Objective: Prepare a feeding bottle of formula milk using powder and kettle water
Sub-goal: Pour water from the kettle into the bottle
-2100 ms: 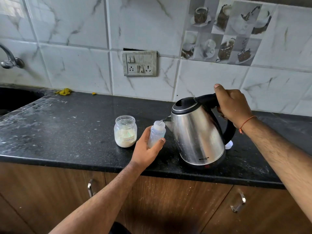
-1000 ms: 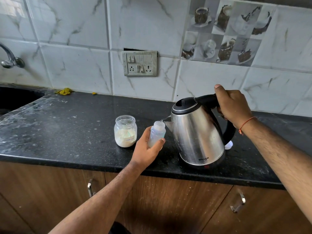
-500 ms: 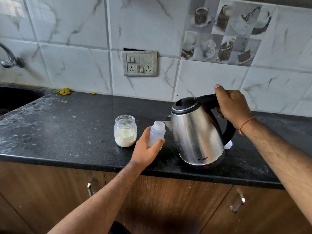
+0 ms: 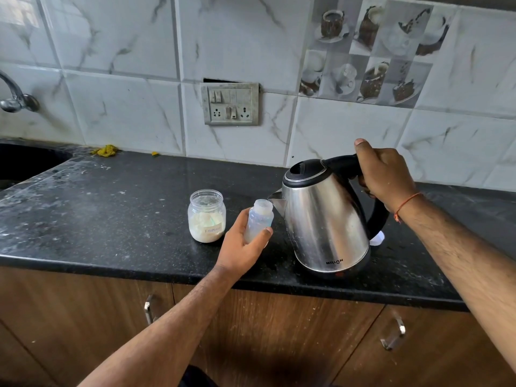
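- Marble-look wall tiles with a grey switch-and-socket plate [image 4: 230, 104] back a speckled black stone counter [image 4: 111, 208], which carries everything for the job.
- Left-hand fingers [image 4: 264, 233] and thumb curl round a small translucent plastic feeding bottle [image 4: 259, 220]; the left hand [image 4: 242, 247] holds it upright with its open neck right at the kettle's spout, just touching or nearly so.
- Right-hand fingers wrap the black handle of a polished steel electric kettle [image 4: 325, 222], thumb raised on top; the right hand [image 4: 384, 174] grips it firmly, and the kettle leans slightly toward the bottle.
- Just left of the bottle stands a clear, lidless plastic jar of white formula powder [image 4: 207, 216], labelled by hand, apart from the left hand.
- Judging progress: this looks like the water-filling step, at or near its close. No stream is visible at the spout.
- Left to do, as I read it: dose powder if that is not yet done, fit a teat and cap, then shake.
- Hard to tell: the bottle's lower half looks cloudy, but whether that is water, powder or just the plastic cannot be made out, nor the fill level.
- A small white object [image 4: 377, 238] peeks out behind the kettle; most of it is hidden, so it cannot be identified.
- No scoop is plainly visible; a pale greenish shape inside the jar might be one.
- A metal tap [image 4: 12, 100] is cut off at the left edge.
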